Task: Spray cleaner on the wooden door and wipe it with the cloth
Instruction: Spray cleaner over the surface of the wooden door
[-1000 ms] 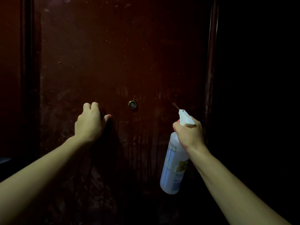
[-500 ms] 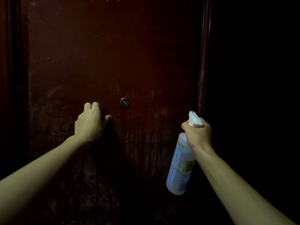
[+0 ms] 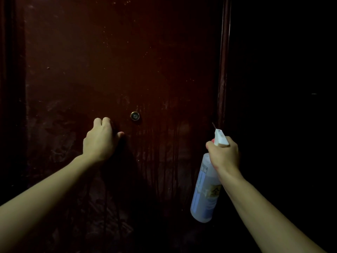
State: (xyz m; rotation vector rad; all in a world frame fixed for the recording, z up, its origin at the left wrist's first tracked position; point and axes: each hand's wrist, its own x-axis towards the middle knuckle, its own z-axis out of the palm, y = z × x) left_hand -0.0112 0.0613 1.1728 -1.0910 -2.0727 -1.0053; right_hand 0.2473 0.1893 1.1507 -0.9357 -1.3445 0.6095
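While both forearms reach up from the bottom corners of the head view, I read the right hand (image 3: 224,153) first, since it sits nearest: its fingers are wrapped around the neck of the spray bottle (image 3: 205,190), just under the white trigger head (image 3: 221,138). That bottle hangs tilted, its base swung down and to the left, its nozzle aimed up toward the door's right side. A pale label with blue panels covers its body.

Further in, the left hand (image 3: 101,140) is against the wooden door (image 3: 113,61), knuckles bunched and thumb poking out to the right. Its fingers look curled around something dark pressed to the wood, but I cannot tell from this dim picture whether that is the cloth, so I cannot judge its hold.

Beyond my hands, 1 small brass peephole (image 3: 135,116) sits just up and right of the left knuckles. Wet streaks (image 3: 160,161) run down the dark red panel below it, between the 2 hands. A raised door frame edge (image 3: 224,70) runs vertically just above the nozzle, with blackness to its right.
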